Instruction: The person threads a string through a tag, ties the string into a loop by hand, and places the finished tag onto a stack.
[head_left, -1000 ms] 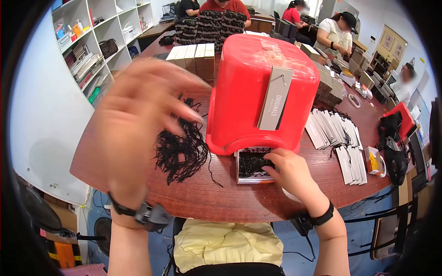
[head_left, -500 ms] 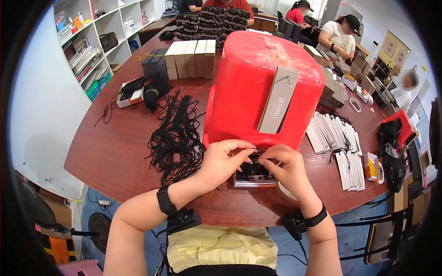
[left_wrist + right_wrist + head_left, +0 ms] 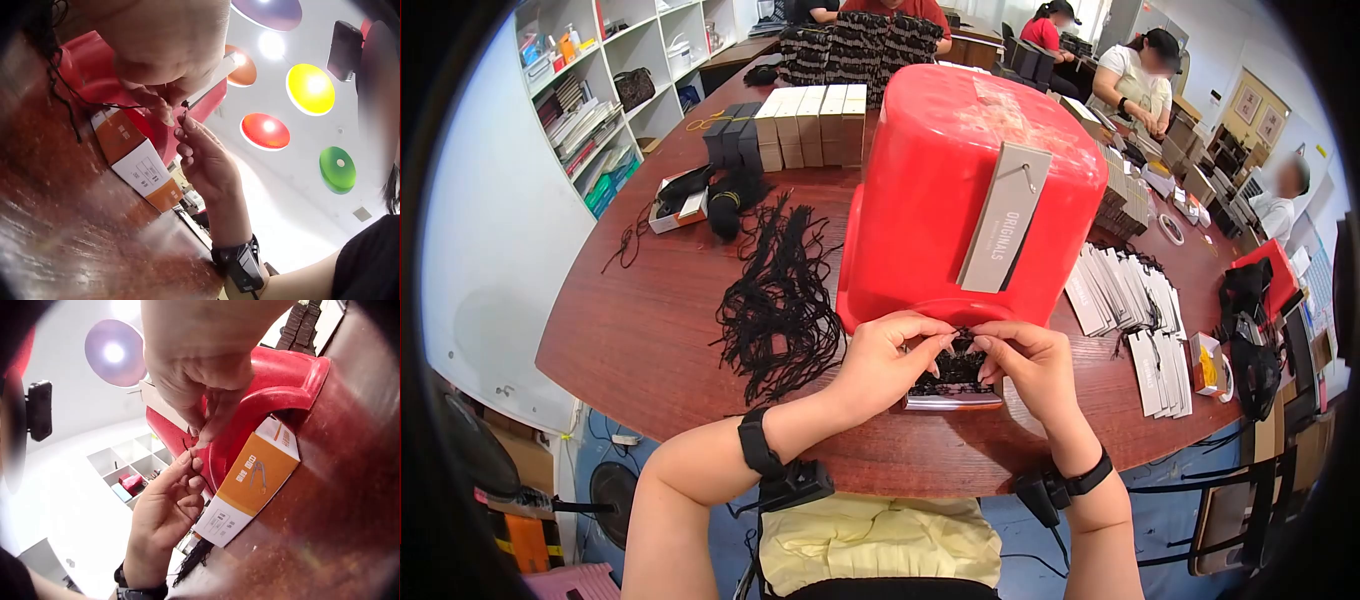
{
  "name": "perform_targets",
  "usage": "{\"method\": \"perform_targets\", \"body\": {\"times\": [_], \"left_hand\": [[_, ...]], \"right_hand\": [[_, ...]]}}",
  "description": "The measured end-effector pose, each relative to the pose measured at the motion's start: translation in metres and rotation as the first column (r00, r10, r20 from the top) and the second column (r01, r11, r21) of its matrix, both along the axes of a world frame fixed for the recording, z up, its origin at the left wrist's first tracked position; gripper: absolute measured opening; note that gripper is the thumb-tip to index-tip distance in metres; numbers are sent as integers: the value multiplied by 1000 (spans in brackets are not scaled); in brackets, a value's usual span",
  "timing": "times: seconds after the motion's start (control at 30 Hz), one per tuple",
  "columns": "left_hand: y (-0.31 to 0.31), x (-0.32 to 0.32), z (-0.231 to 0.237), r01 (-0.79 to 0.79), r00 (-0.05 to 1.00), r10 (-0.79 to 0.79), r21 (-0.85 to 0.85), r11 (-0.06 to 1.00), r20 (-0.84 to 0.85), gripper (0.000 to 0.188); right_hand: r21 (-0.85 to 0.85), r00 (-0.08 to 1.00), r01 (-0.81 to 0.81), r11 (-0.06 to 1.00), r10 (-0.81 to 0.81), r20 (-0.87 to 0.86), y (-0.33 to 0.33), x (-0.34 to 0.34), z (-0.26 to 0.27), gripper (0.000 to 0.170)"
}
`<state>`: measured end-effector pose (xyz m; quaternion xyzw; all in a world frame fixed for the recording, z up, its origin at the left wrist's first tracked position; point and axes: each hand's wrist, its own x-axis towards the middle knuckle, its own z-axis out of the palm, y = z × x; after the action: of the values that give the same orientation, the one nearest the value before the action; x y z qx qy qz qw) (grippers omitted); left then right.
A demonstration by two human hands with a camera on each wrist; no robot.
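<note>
Both hands are at the front foot of the red stool (image 3: 920, 200), fingertips nearly meeting just before its arched cut-out. The left hand (image 3: 890, 355) has thumb and forefinger closed in a fine pinch on a thin black cord (image 3: 115, 107), with a slack length of it trailing away from those fingertips towards the stool's left. The right hand (image 3: 1030, 360) pinches just as tightly, a dark bit of cord showing at its tips. Whether one strand runs through both pinches or two ends meet there, I cannot tell; the fingers hide it.

Right under the grip, in front of the stool, sits an orange-and-white box (image 3: 259, 469) with dark stringy stuff (image 3: 957, 372) inside, well below the pinched cord in the wrist views. A loose heap of black cords (image 3: 775, 310) lies on the table (image 3: 630, 350) to the stool's left, apart from the box. A grey tag (image 3: 1003, 220) marked ORIGINALS hangs against the stool's near face, above the hands. Pale tags (image 3: 1115, 290) lie fanned out to the stool's right.
</note>
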<state>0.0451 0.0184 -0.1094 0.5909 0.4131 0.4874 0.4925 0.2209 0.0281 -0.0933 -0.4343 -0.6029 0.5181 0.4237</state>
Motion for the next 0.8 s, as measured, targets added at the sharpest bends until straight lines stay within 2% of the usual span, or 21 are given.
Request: {"method": "perform_targets", "body": {"times": [0.07, 0.13, 0.27, 0.33, 0.43, 0.63, 0.8], "left_hand": [[0, 0, 0, -12, 1000, 12, 1, 1000, 9, 13], [-1, 0, 0, -30, 998, 30, -2, 1000, 61, 13], [-2, 2, 0, -21, 995, 23, -20, 1000, 100, 11], [-4, 1, -1, 45, 997, -49, -70, 997, -64, 11], [-7, 3, 4, 61, 990, -66, -47, 997, -122, 9], [-8, 3, 5, 55, 988, -58, -26, 998, -142, 9], [-8, 4, 4, 53, 991, -60, -62, 997, -120, 10]], "right_hand": [[-19, 1000, 6, 1000, -5, 25, 0, -1, 1, 14], [-88, 1000, -6, 996, 3, -31, 0, -2, 1, 18], [-69, 999, -9, 998, 6, -40, -1, -2, 2, 19], [-18, 997, 47, 999, -48, -68, -2, -3, 1, 14], [72, 996, 80, 994, -76, -54, -6, -6, 3, 8], [208, 996, 79, 975, -69, -57, -9, -9, -6, 8], [245, 997, 78, 966, -74, -26, -11, -10, -7, 8]]}}
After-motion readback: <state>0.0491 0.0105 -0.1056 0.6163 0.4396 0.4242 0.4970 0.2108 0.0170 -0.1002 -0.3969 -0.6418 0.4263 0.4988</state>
